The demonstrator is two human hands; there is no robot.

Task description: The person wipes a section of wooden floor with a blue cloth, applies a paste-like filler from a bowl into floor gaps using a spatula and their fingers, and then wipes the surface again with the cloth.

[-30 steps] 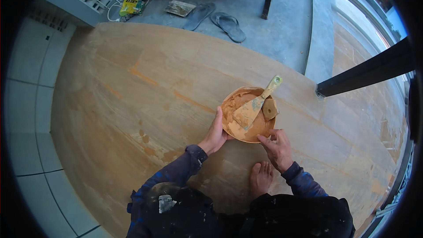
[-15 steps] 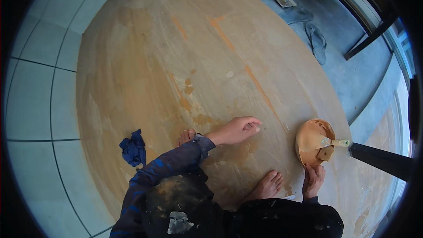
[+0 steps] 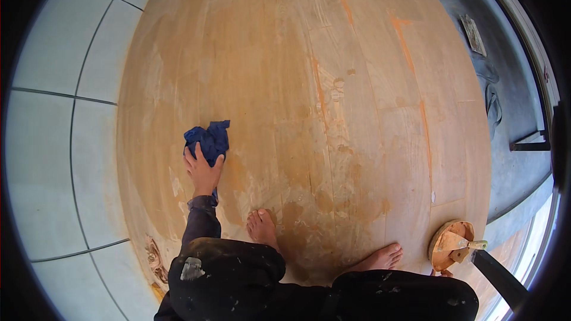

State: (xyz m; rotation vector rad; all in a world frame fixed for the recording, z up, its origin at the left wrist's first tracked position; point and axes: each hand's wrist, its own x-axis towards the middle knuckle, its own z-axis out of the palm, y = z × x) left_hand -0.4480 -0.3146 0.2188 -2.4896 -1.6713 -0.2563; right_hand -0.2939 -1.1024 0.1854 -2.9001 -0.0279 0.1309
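Observation:
My left hand (image 3: 203,169) is on a crumpled dark blue cloth (image 3: 213,141) on the wood-look floor, fingers and thumb curled over its near side. At the lower right stands a round bowl (image 3: 436,244) smeared with orange-tan paste. A putty knife (image 3: 477,244) rests in the bowl, its pale handle sticking out over the rim. Beside the blade sits a small tan block (image 3: 458,255). Only the fingertips of my right hand (image 3: 442,273) show, at the bowl's near rim; my knee hides the rest.
The floor (image 3: 262,71) has wet smears and orange lines (image 3: 426,131) along its joints. Pale tiles (image 3: 41,142) border it on the left, near a crumpled brownish scrap (image 3: 156,260). A dark bar (image 3: 499,279) passes by the bowl. Sandals (image 3: 493,107) and a flat tool (image 3: 473,34) lie at right.
My left hand has moved left from the middle of the floor onto the blue cloth. The view has shifted left, and my right hand, still by the bowl, is now mostly hidden.

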